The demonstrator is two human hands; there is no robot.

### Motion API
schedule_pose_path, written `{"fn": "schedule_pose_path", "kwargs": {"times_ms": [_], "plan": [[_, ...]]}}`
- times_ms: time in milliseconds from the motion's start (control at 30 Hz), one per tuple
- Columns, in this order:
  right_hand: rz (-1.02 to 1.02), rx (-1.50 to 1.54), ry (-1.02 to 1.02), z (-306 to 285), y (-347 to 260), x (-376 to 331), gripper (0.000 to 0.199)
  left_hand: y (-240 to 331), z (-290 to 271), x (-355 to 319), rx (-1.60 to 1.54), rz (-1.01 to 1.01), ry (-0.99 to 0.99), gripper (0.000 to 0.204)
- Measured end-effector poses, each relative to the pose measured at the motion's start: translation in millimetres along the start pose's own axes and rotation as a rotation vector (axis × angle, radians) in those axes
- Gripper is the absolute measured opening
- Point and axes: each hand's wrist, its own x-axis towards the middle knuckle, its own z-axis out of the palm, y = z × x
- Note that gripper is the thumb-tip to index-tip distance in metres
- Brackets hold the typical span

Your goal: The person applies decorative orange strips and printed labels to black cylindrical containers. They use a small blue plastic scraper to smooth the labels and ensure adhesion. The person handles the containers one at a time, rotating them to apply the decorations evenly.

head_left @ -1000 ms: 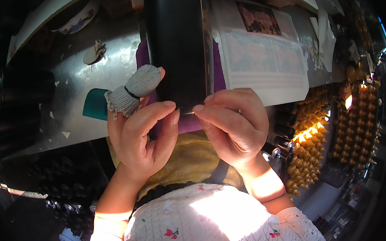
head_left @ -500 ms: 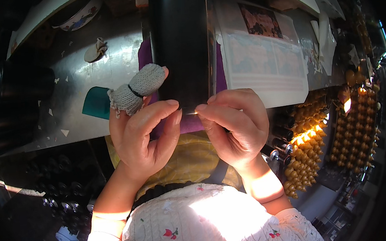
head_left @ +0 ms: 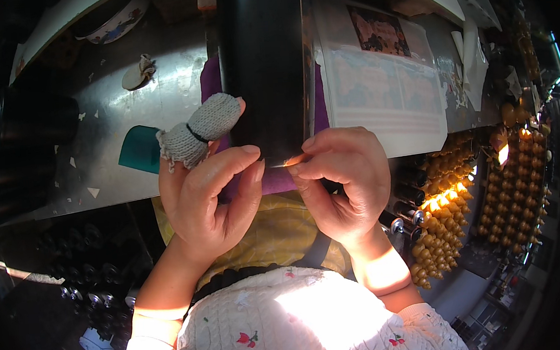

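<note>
Close together, the left hand (head_left: 206,194) and right hand (head_left: 343,180) are pinching the near end of a black cylinder (head_left: 265,64) between their fingertips. It is stretching away from both hands over a purple cloth (head_left: 274,181), with a grey knitted sleeve (head_left: 198,132) covering the left thumb.

Two hands show: the left hand (head_left: 206,197) at seven o'clock of centre and the right hand (head_left: 343,183) at five o'clock. One black cylinder (head_left: 265,64) stands at twelve o'clock, on one purple cloth (head_left: 274,181). One knitted cover (head_left: 201,130), one teal card (head_left: 141,150), one printed sheet (head_left: 385,94), one bowl (head_left: 120,20). The golden beads (head_left: 512,196) at three o'clock are too many to count.
</note>
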Motion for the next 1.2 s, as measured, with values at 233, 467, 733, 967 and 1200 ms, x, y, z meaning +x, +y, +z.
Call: {"fn": "schedule_pose_path", "kwargs": {"times_ms": [233,467,733,967,1200], "plan": [[-0.005,-0.029,-0.037,-3,1,2,0.035,-2,6,0,-0.034,-0.016,0.086,0.032],[0.102,0.022,-0.023,0,-4,5,0.029,-1,9,0,-0.048,-0.025,0.131,0.034],[0.164,0.046,-0.211,-13,-7,15,0.032,-2,9,-1,-0.055,-0.039,0.126,0.034],[0.112,0.021,-0.189,-14,-1,16,0.032,-1,8,-1,-0.044,-0.041,0.125,0.033],[0.316,0.195,-0.088,-14,-4,6,0.032,1,4,0,0.026,-0.026,0.046,0.029]]}}
